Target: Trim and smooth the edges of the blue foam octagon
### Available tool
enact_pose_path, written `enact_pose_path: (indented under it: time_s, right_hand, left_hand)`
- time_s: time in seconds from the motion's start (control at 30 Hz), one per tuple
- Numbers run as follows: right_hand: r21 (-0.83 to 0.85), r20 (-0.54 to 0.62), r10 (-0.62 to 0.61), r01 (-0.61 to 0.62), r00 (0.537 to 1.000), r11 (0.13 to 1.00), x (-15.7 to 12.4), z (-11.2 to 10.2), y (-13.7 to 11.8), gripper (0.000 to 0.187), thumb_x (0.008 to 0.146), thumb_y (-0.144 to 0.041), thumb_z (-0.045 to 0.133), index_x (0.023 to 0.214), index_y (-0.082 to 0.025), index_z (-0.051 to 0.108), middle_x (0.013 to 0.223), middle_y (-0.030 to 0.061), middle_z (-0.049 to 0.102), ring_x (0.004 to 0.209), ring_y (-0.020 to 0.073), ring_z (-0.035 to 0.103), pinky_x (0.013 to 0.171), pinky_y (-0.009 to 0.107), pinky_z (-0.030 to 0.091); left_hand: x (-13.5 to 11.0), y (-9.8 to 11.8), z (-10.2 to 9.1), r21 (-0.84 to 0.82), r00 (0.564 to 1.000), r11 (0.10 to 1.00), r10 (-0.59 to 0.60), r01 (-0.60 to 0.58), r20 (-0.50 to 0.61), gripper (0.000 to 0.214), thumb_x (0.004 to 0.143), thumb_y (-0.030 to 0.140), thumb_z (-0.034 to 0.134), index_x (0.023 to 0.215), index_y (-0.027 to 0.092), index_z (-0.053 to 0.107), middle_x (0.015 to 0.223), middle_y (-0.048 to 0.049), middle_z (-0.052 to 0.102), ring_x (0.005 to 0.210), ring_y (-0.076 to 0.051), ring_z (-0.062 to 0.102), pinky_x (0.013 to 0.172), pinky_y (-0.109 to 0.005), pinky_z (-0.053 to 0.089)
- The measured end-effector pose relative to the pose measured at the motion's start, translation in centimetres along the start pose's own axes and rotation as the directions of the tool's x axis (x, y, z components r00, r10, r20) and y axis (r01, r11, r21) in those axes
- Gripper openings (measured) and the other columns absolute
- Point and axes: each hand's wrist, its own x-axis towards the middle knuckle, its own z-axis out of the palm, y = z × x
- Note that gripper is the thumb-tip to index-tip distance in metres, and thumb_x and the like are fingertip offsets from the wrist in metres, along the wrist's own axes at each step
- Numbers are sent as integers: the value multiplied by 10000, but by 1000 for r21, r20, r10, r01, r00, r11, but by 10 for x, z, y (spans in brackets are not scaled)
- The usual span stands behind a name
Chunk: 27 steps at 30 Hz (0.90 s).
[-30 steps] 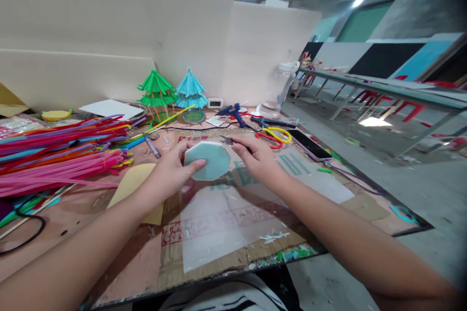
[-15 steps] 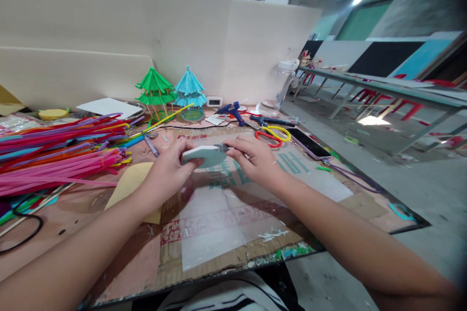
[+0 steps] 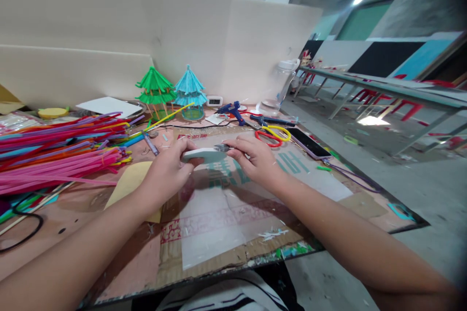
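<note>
Above the middle of the table, my left hand grips a flat white disc by its left edge, fingers behind and thumb underneath. My right hand pinches a small dark grey piece against the disc's upper right rim; its kind is too small to make out. Beneath both hands lies a translucent plastic sheet with green characters and a red pattern, on cardboard. A tan rounded sheet lies beside my left forearm.
Bundles of coloured pipe cleaners fill the left side. Behind stand a green pagoda model and a blue pagoda model. Farther right are a glue gun, scissors, a phone and a clear jug.
The disc has tipped slightly, so less of its lower face shows. Both hands keep nearly the same place and the same hold.
</note>
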Motion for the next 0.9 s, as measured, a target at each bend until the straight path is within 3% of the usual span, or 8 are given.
enact_pose_path:
  time_s: [0.2, 0.57, 0.9]
  right_hand:
    - [-2, 16, -20, 20, 1000, 1000, 0, -1, -1, 308, 987, -343, 488, 1084, -145, 702, 779, 51, 636, 720, 163, 581, 661, 283, 431]
    - [-26, 27, -51, 52, 998, 998, 0, -1, -3, 310, 995, -358, 467, 1092, -180, 701, 789, 49, 636, 733, 165, 577, 674, 288, 440]
    - [3, 57, -42, 42, 997, 999, 0, -1, -5, 313, 1000, -347, 468, 1078, -164, 710, 764, 38, 615, 714, 154, 561, 659, 278, 418]
  left_hand:
    - [-1, -3, 0, 52, 1000, 998, 29, -29, 2, 215, 761, 95, 499, 907, 234, 575, 873, 18, 665, 822, -191, 617, 701, -282, 419]
    - [-2, 0, 0, 64, 999, 997, 38, -39, 10, 136, 800, 156, 506, 897, 225, 573, 865, 1, 675, 814, -207, 623, 689, -302, 412]
    - [-1, 0, 2, -7, 998, 998, 55, -55, 43, 148, 797, 116, 504, 891, 211, 566, 842, 14, 662, 795, -182, 612, 695, -290, 424]
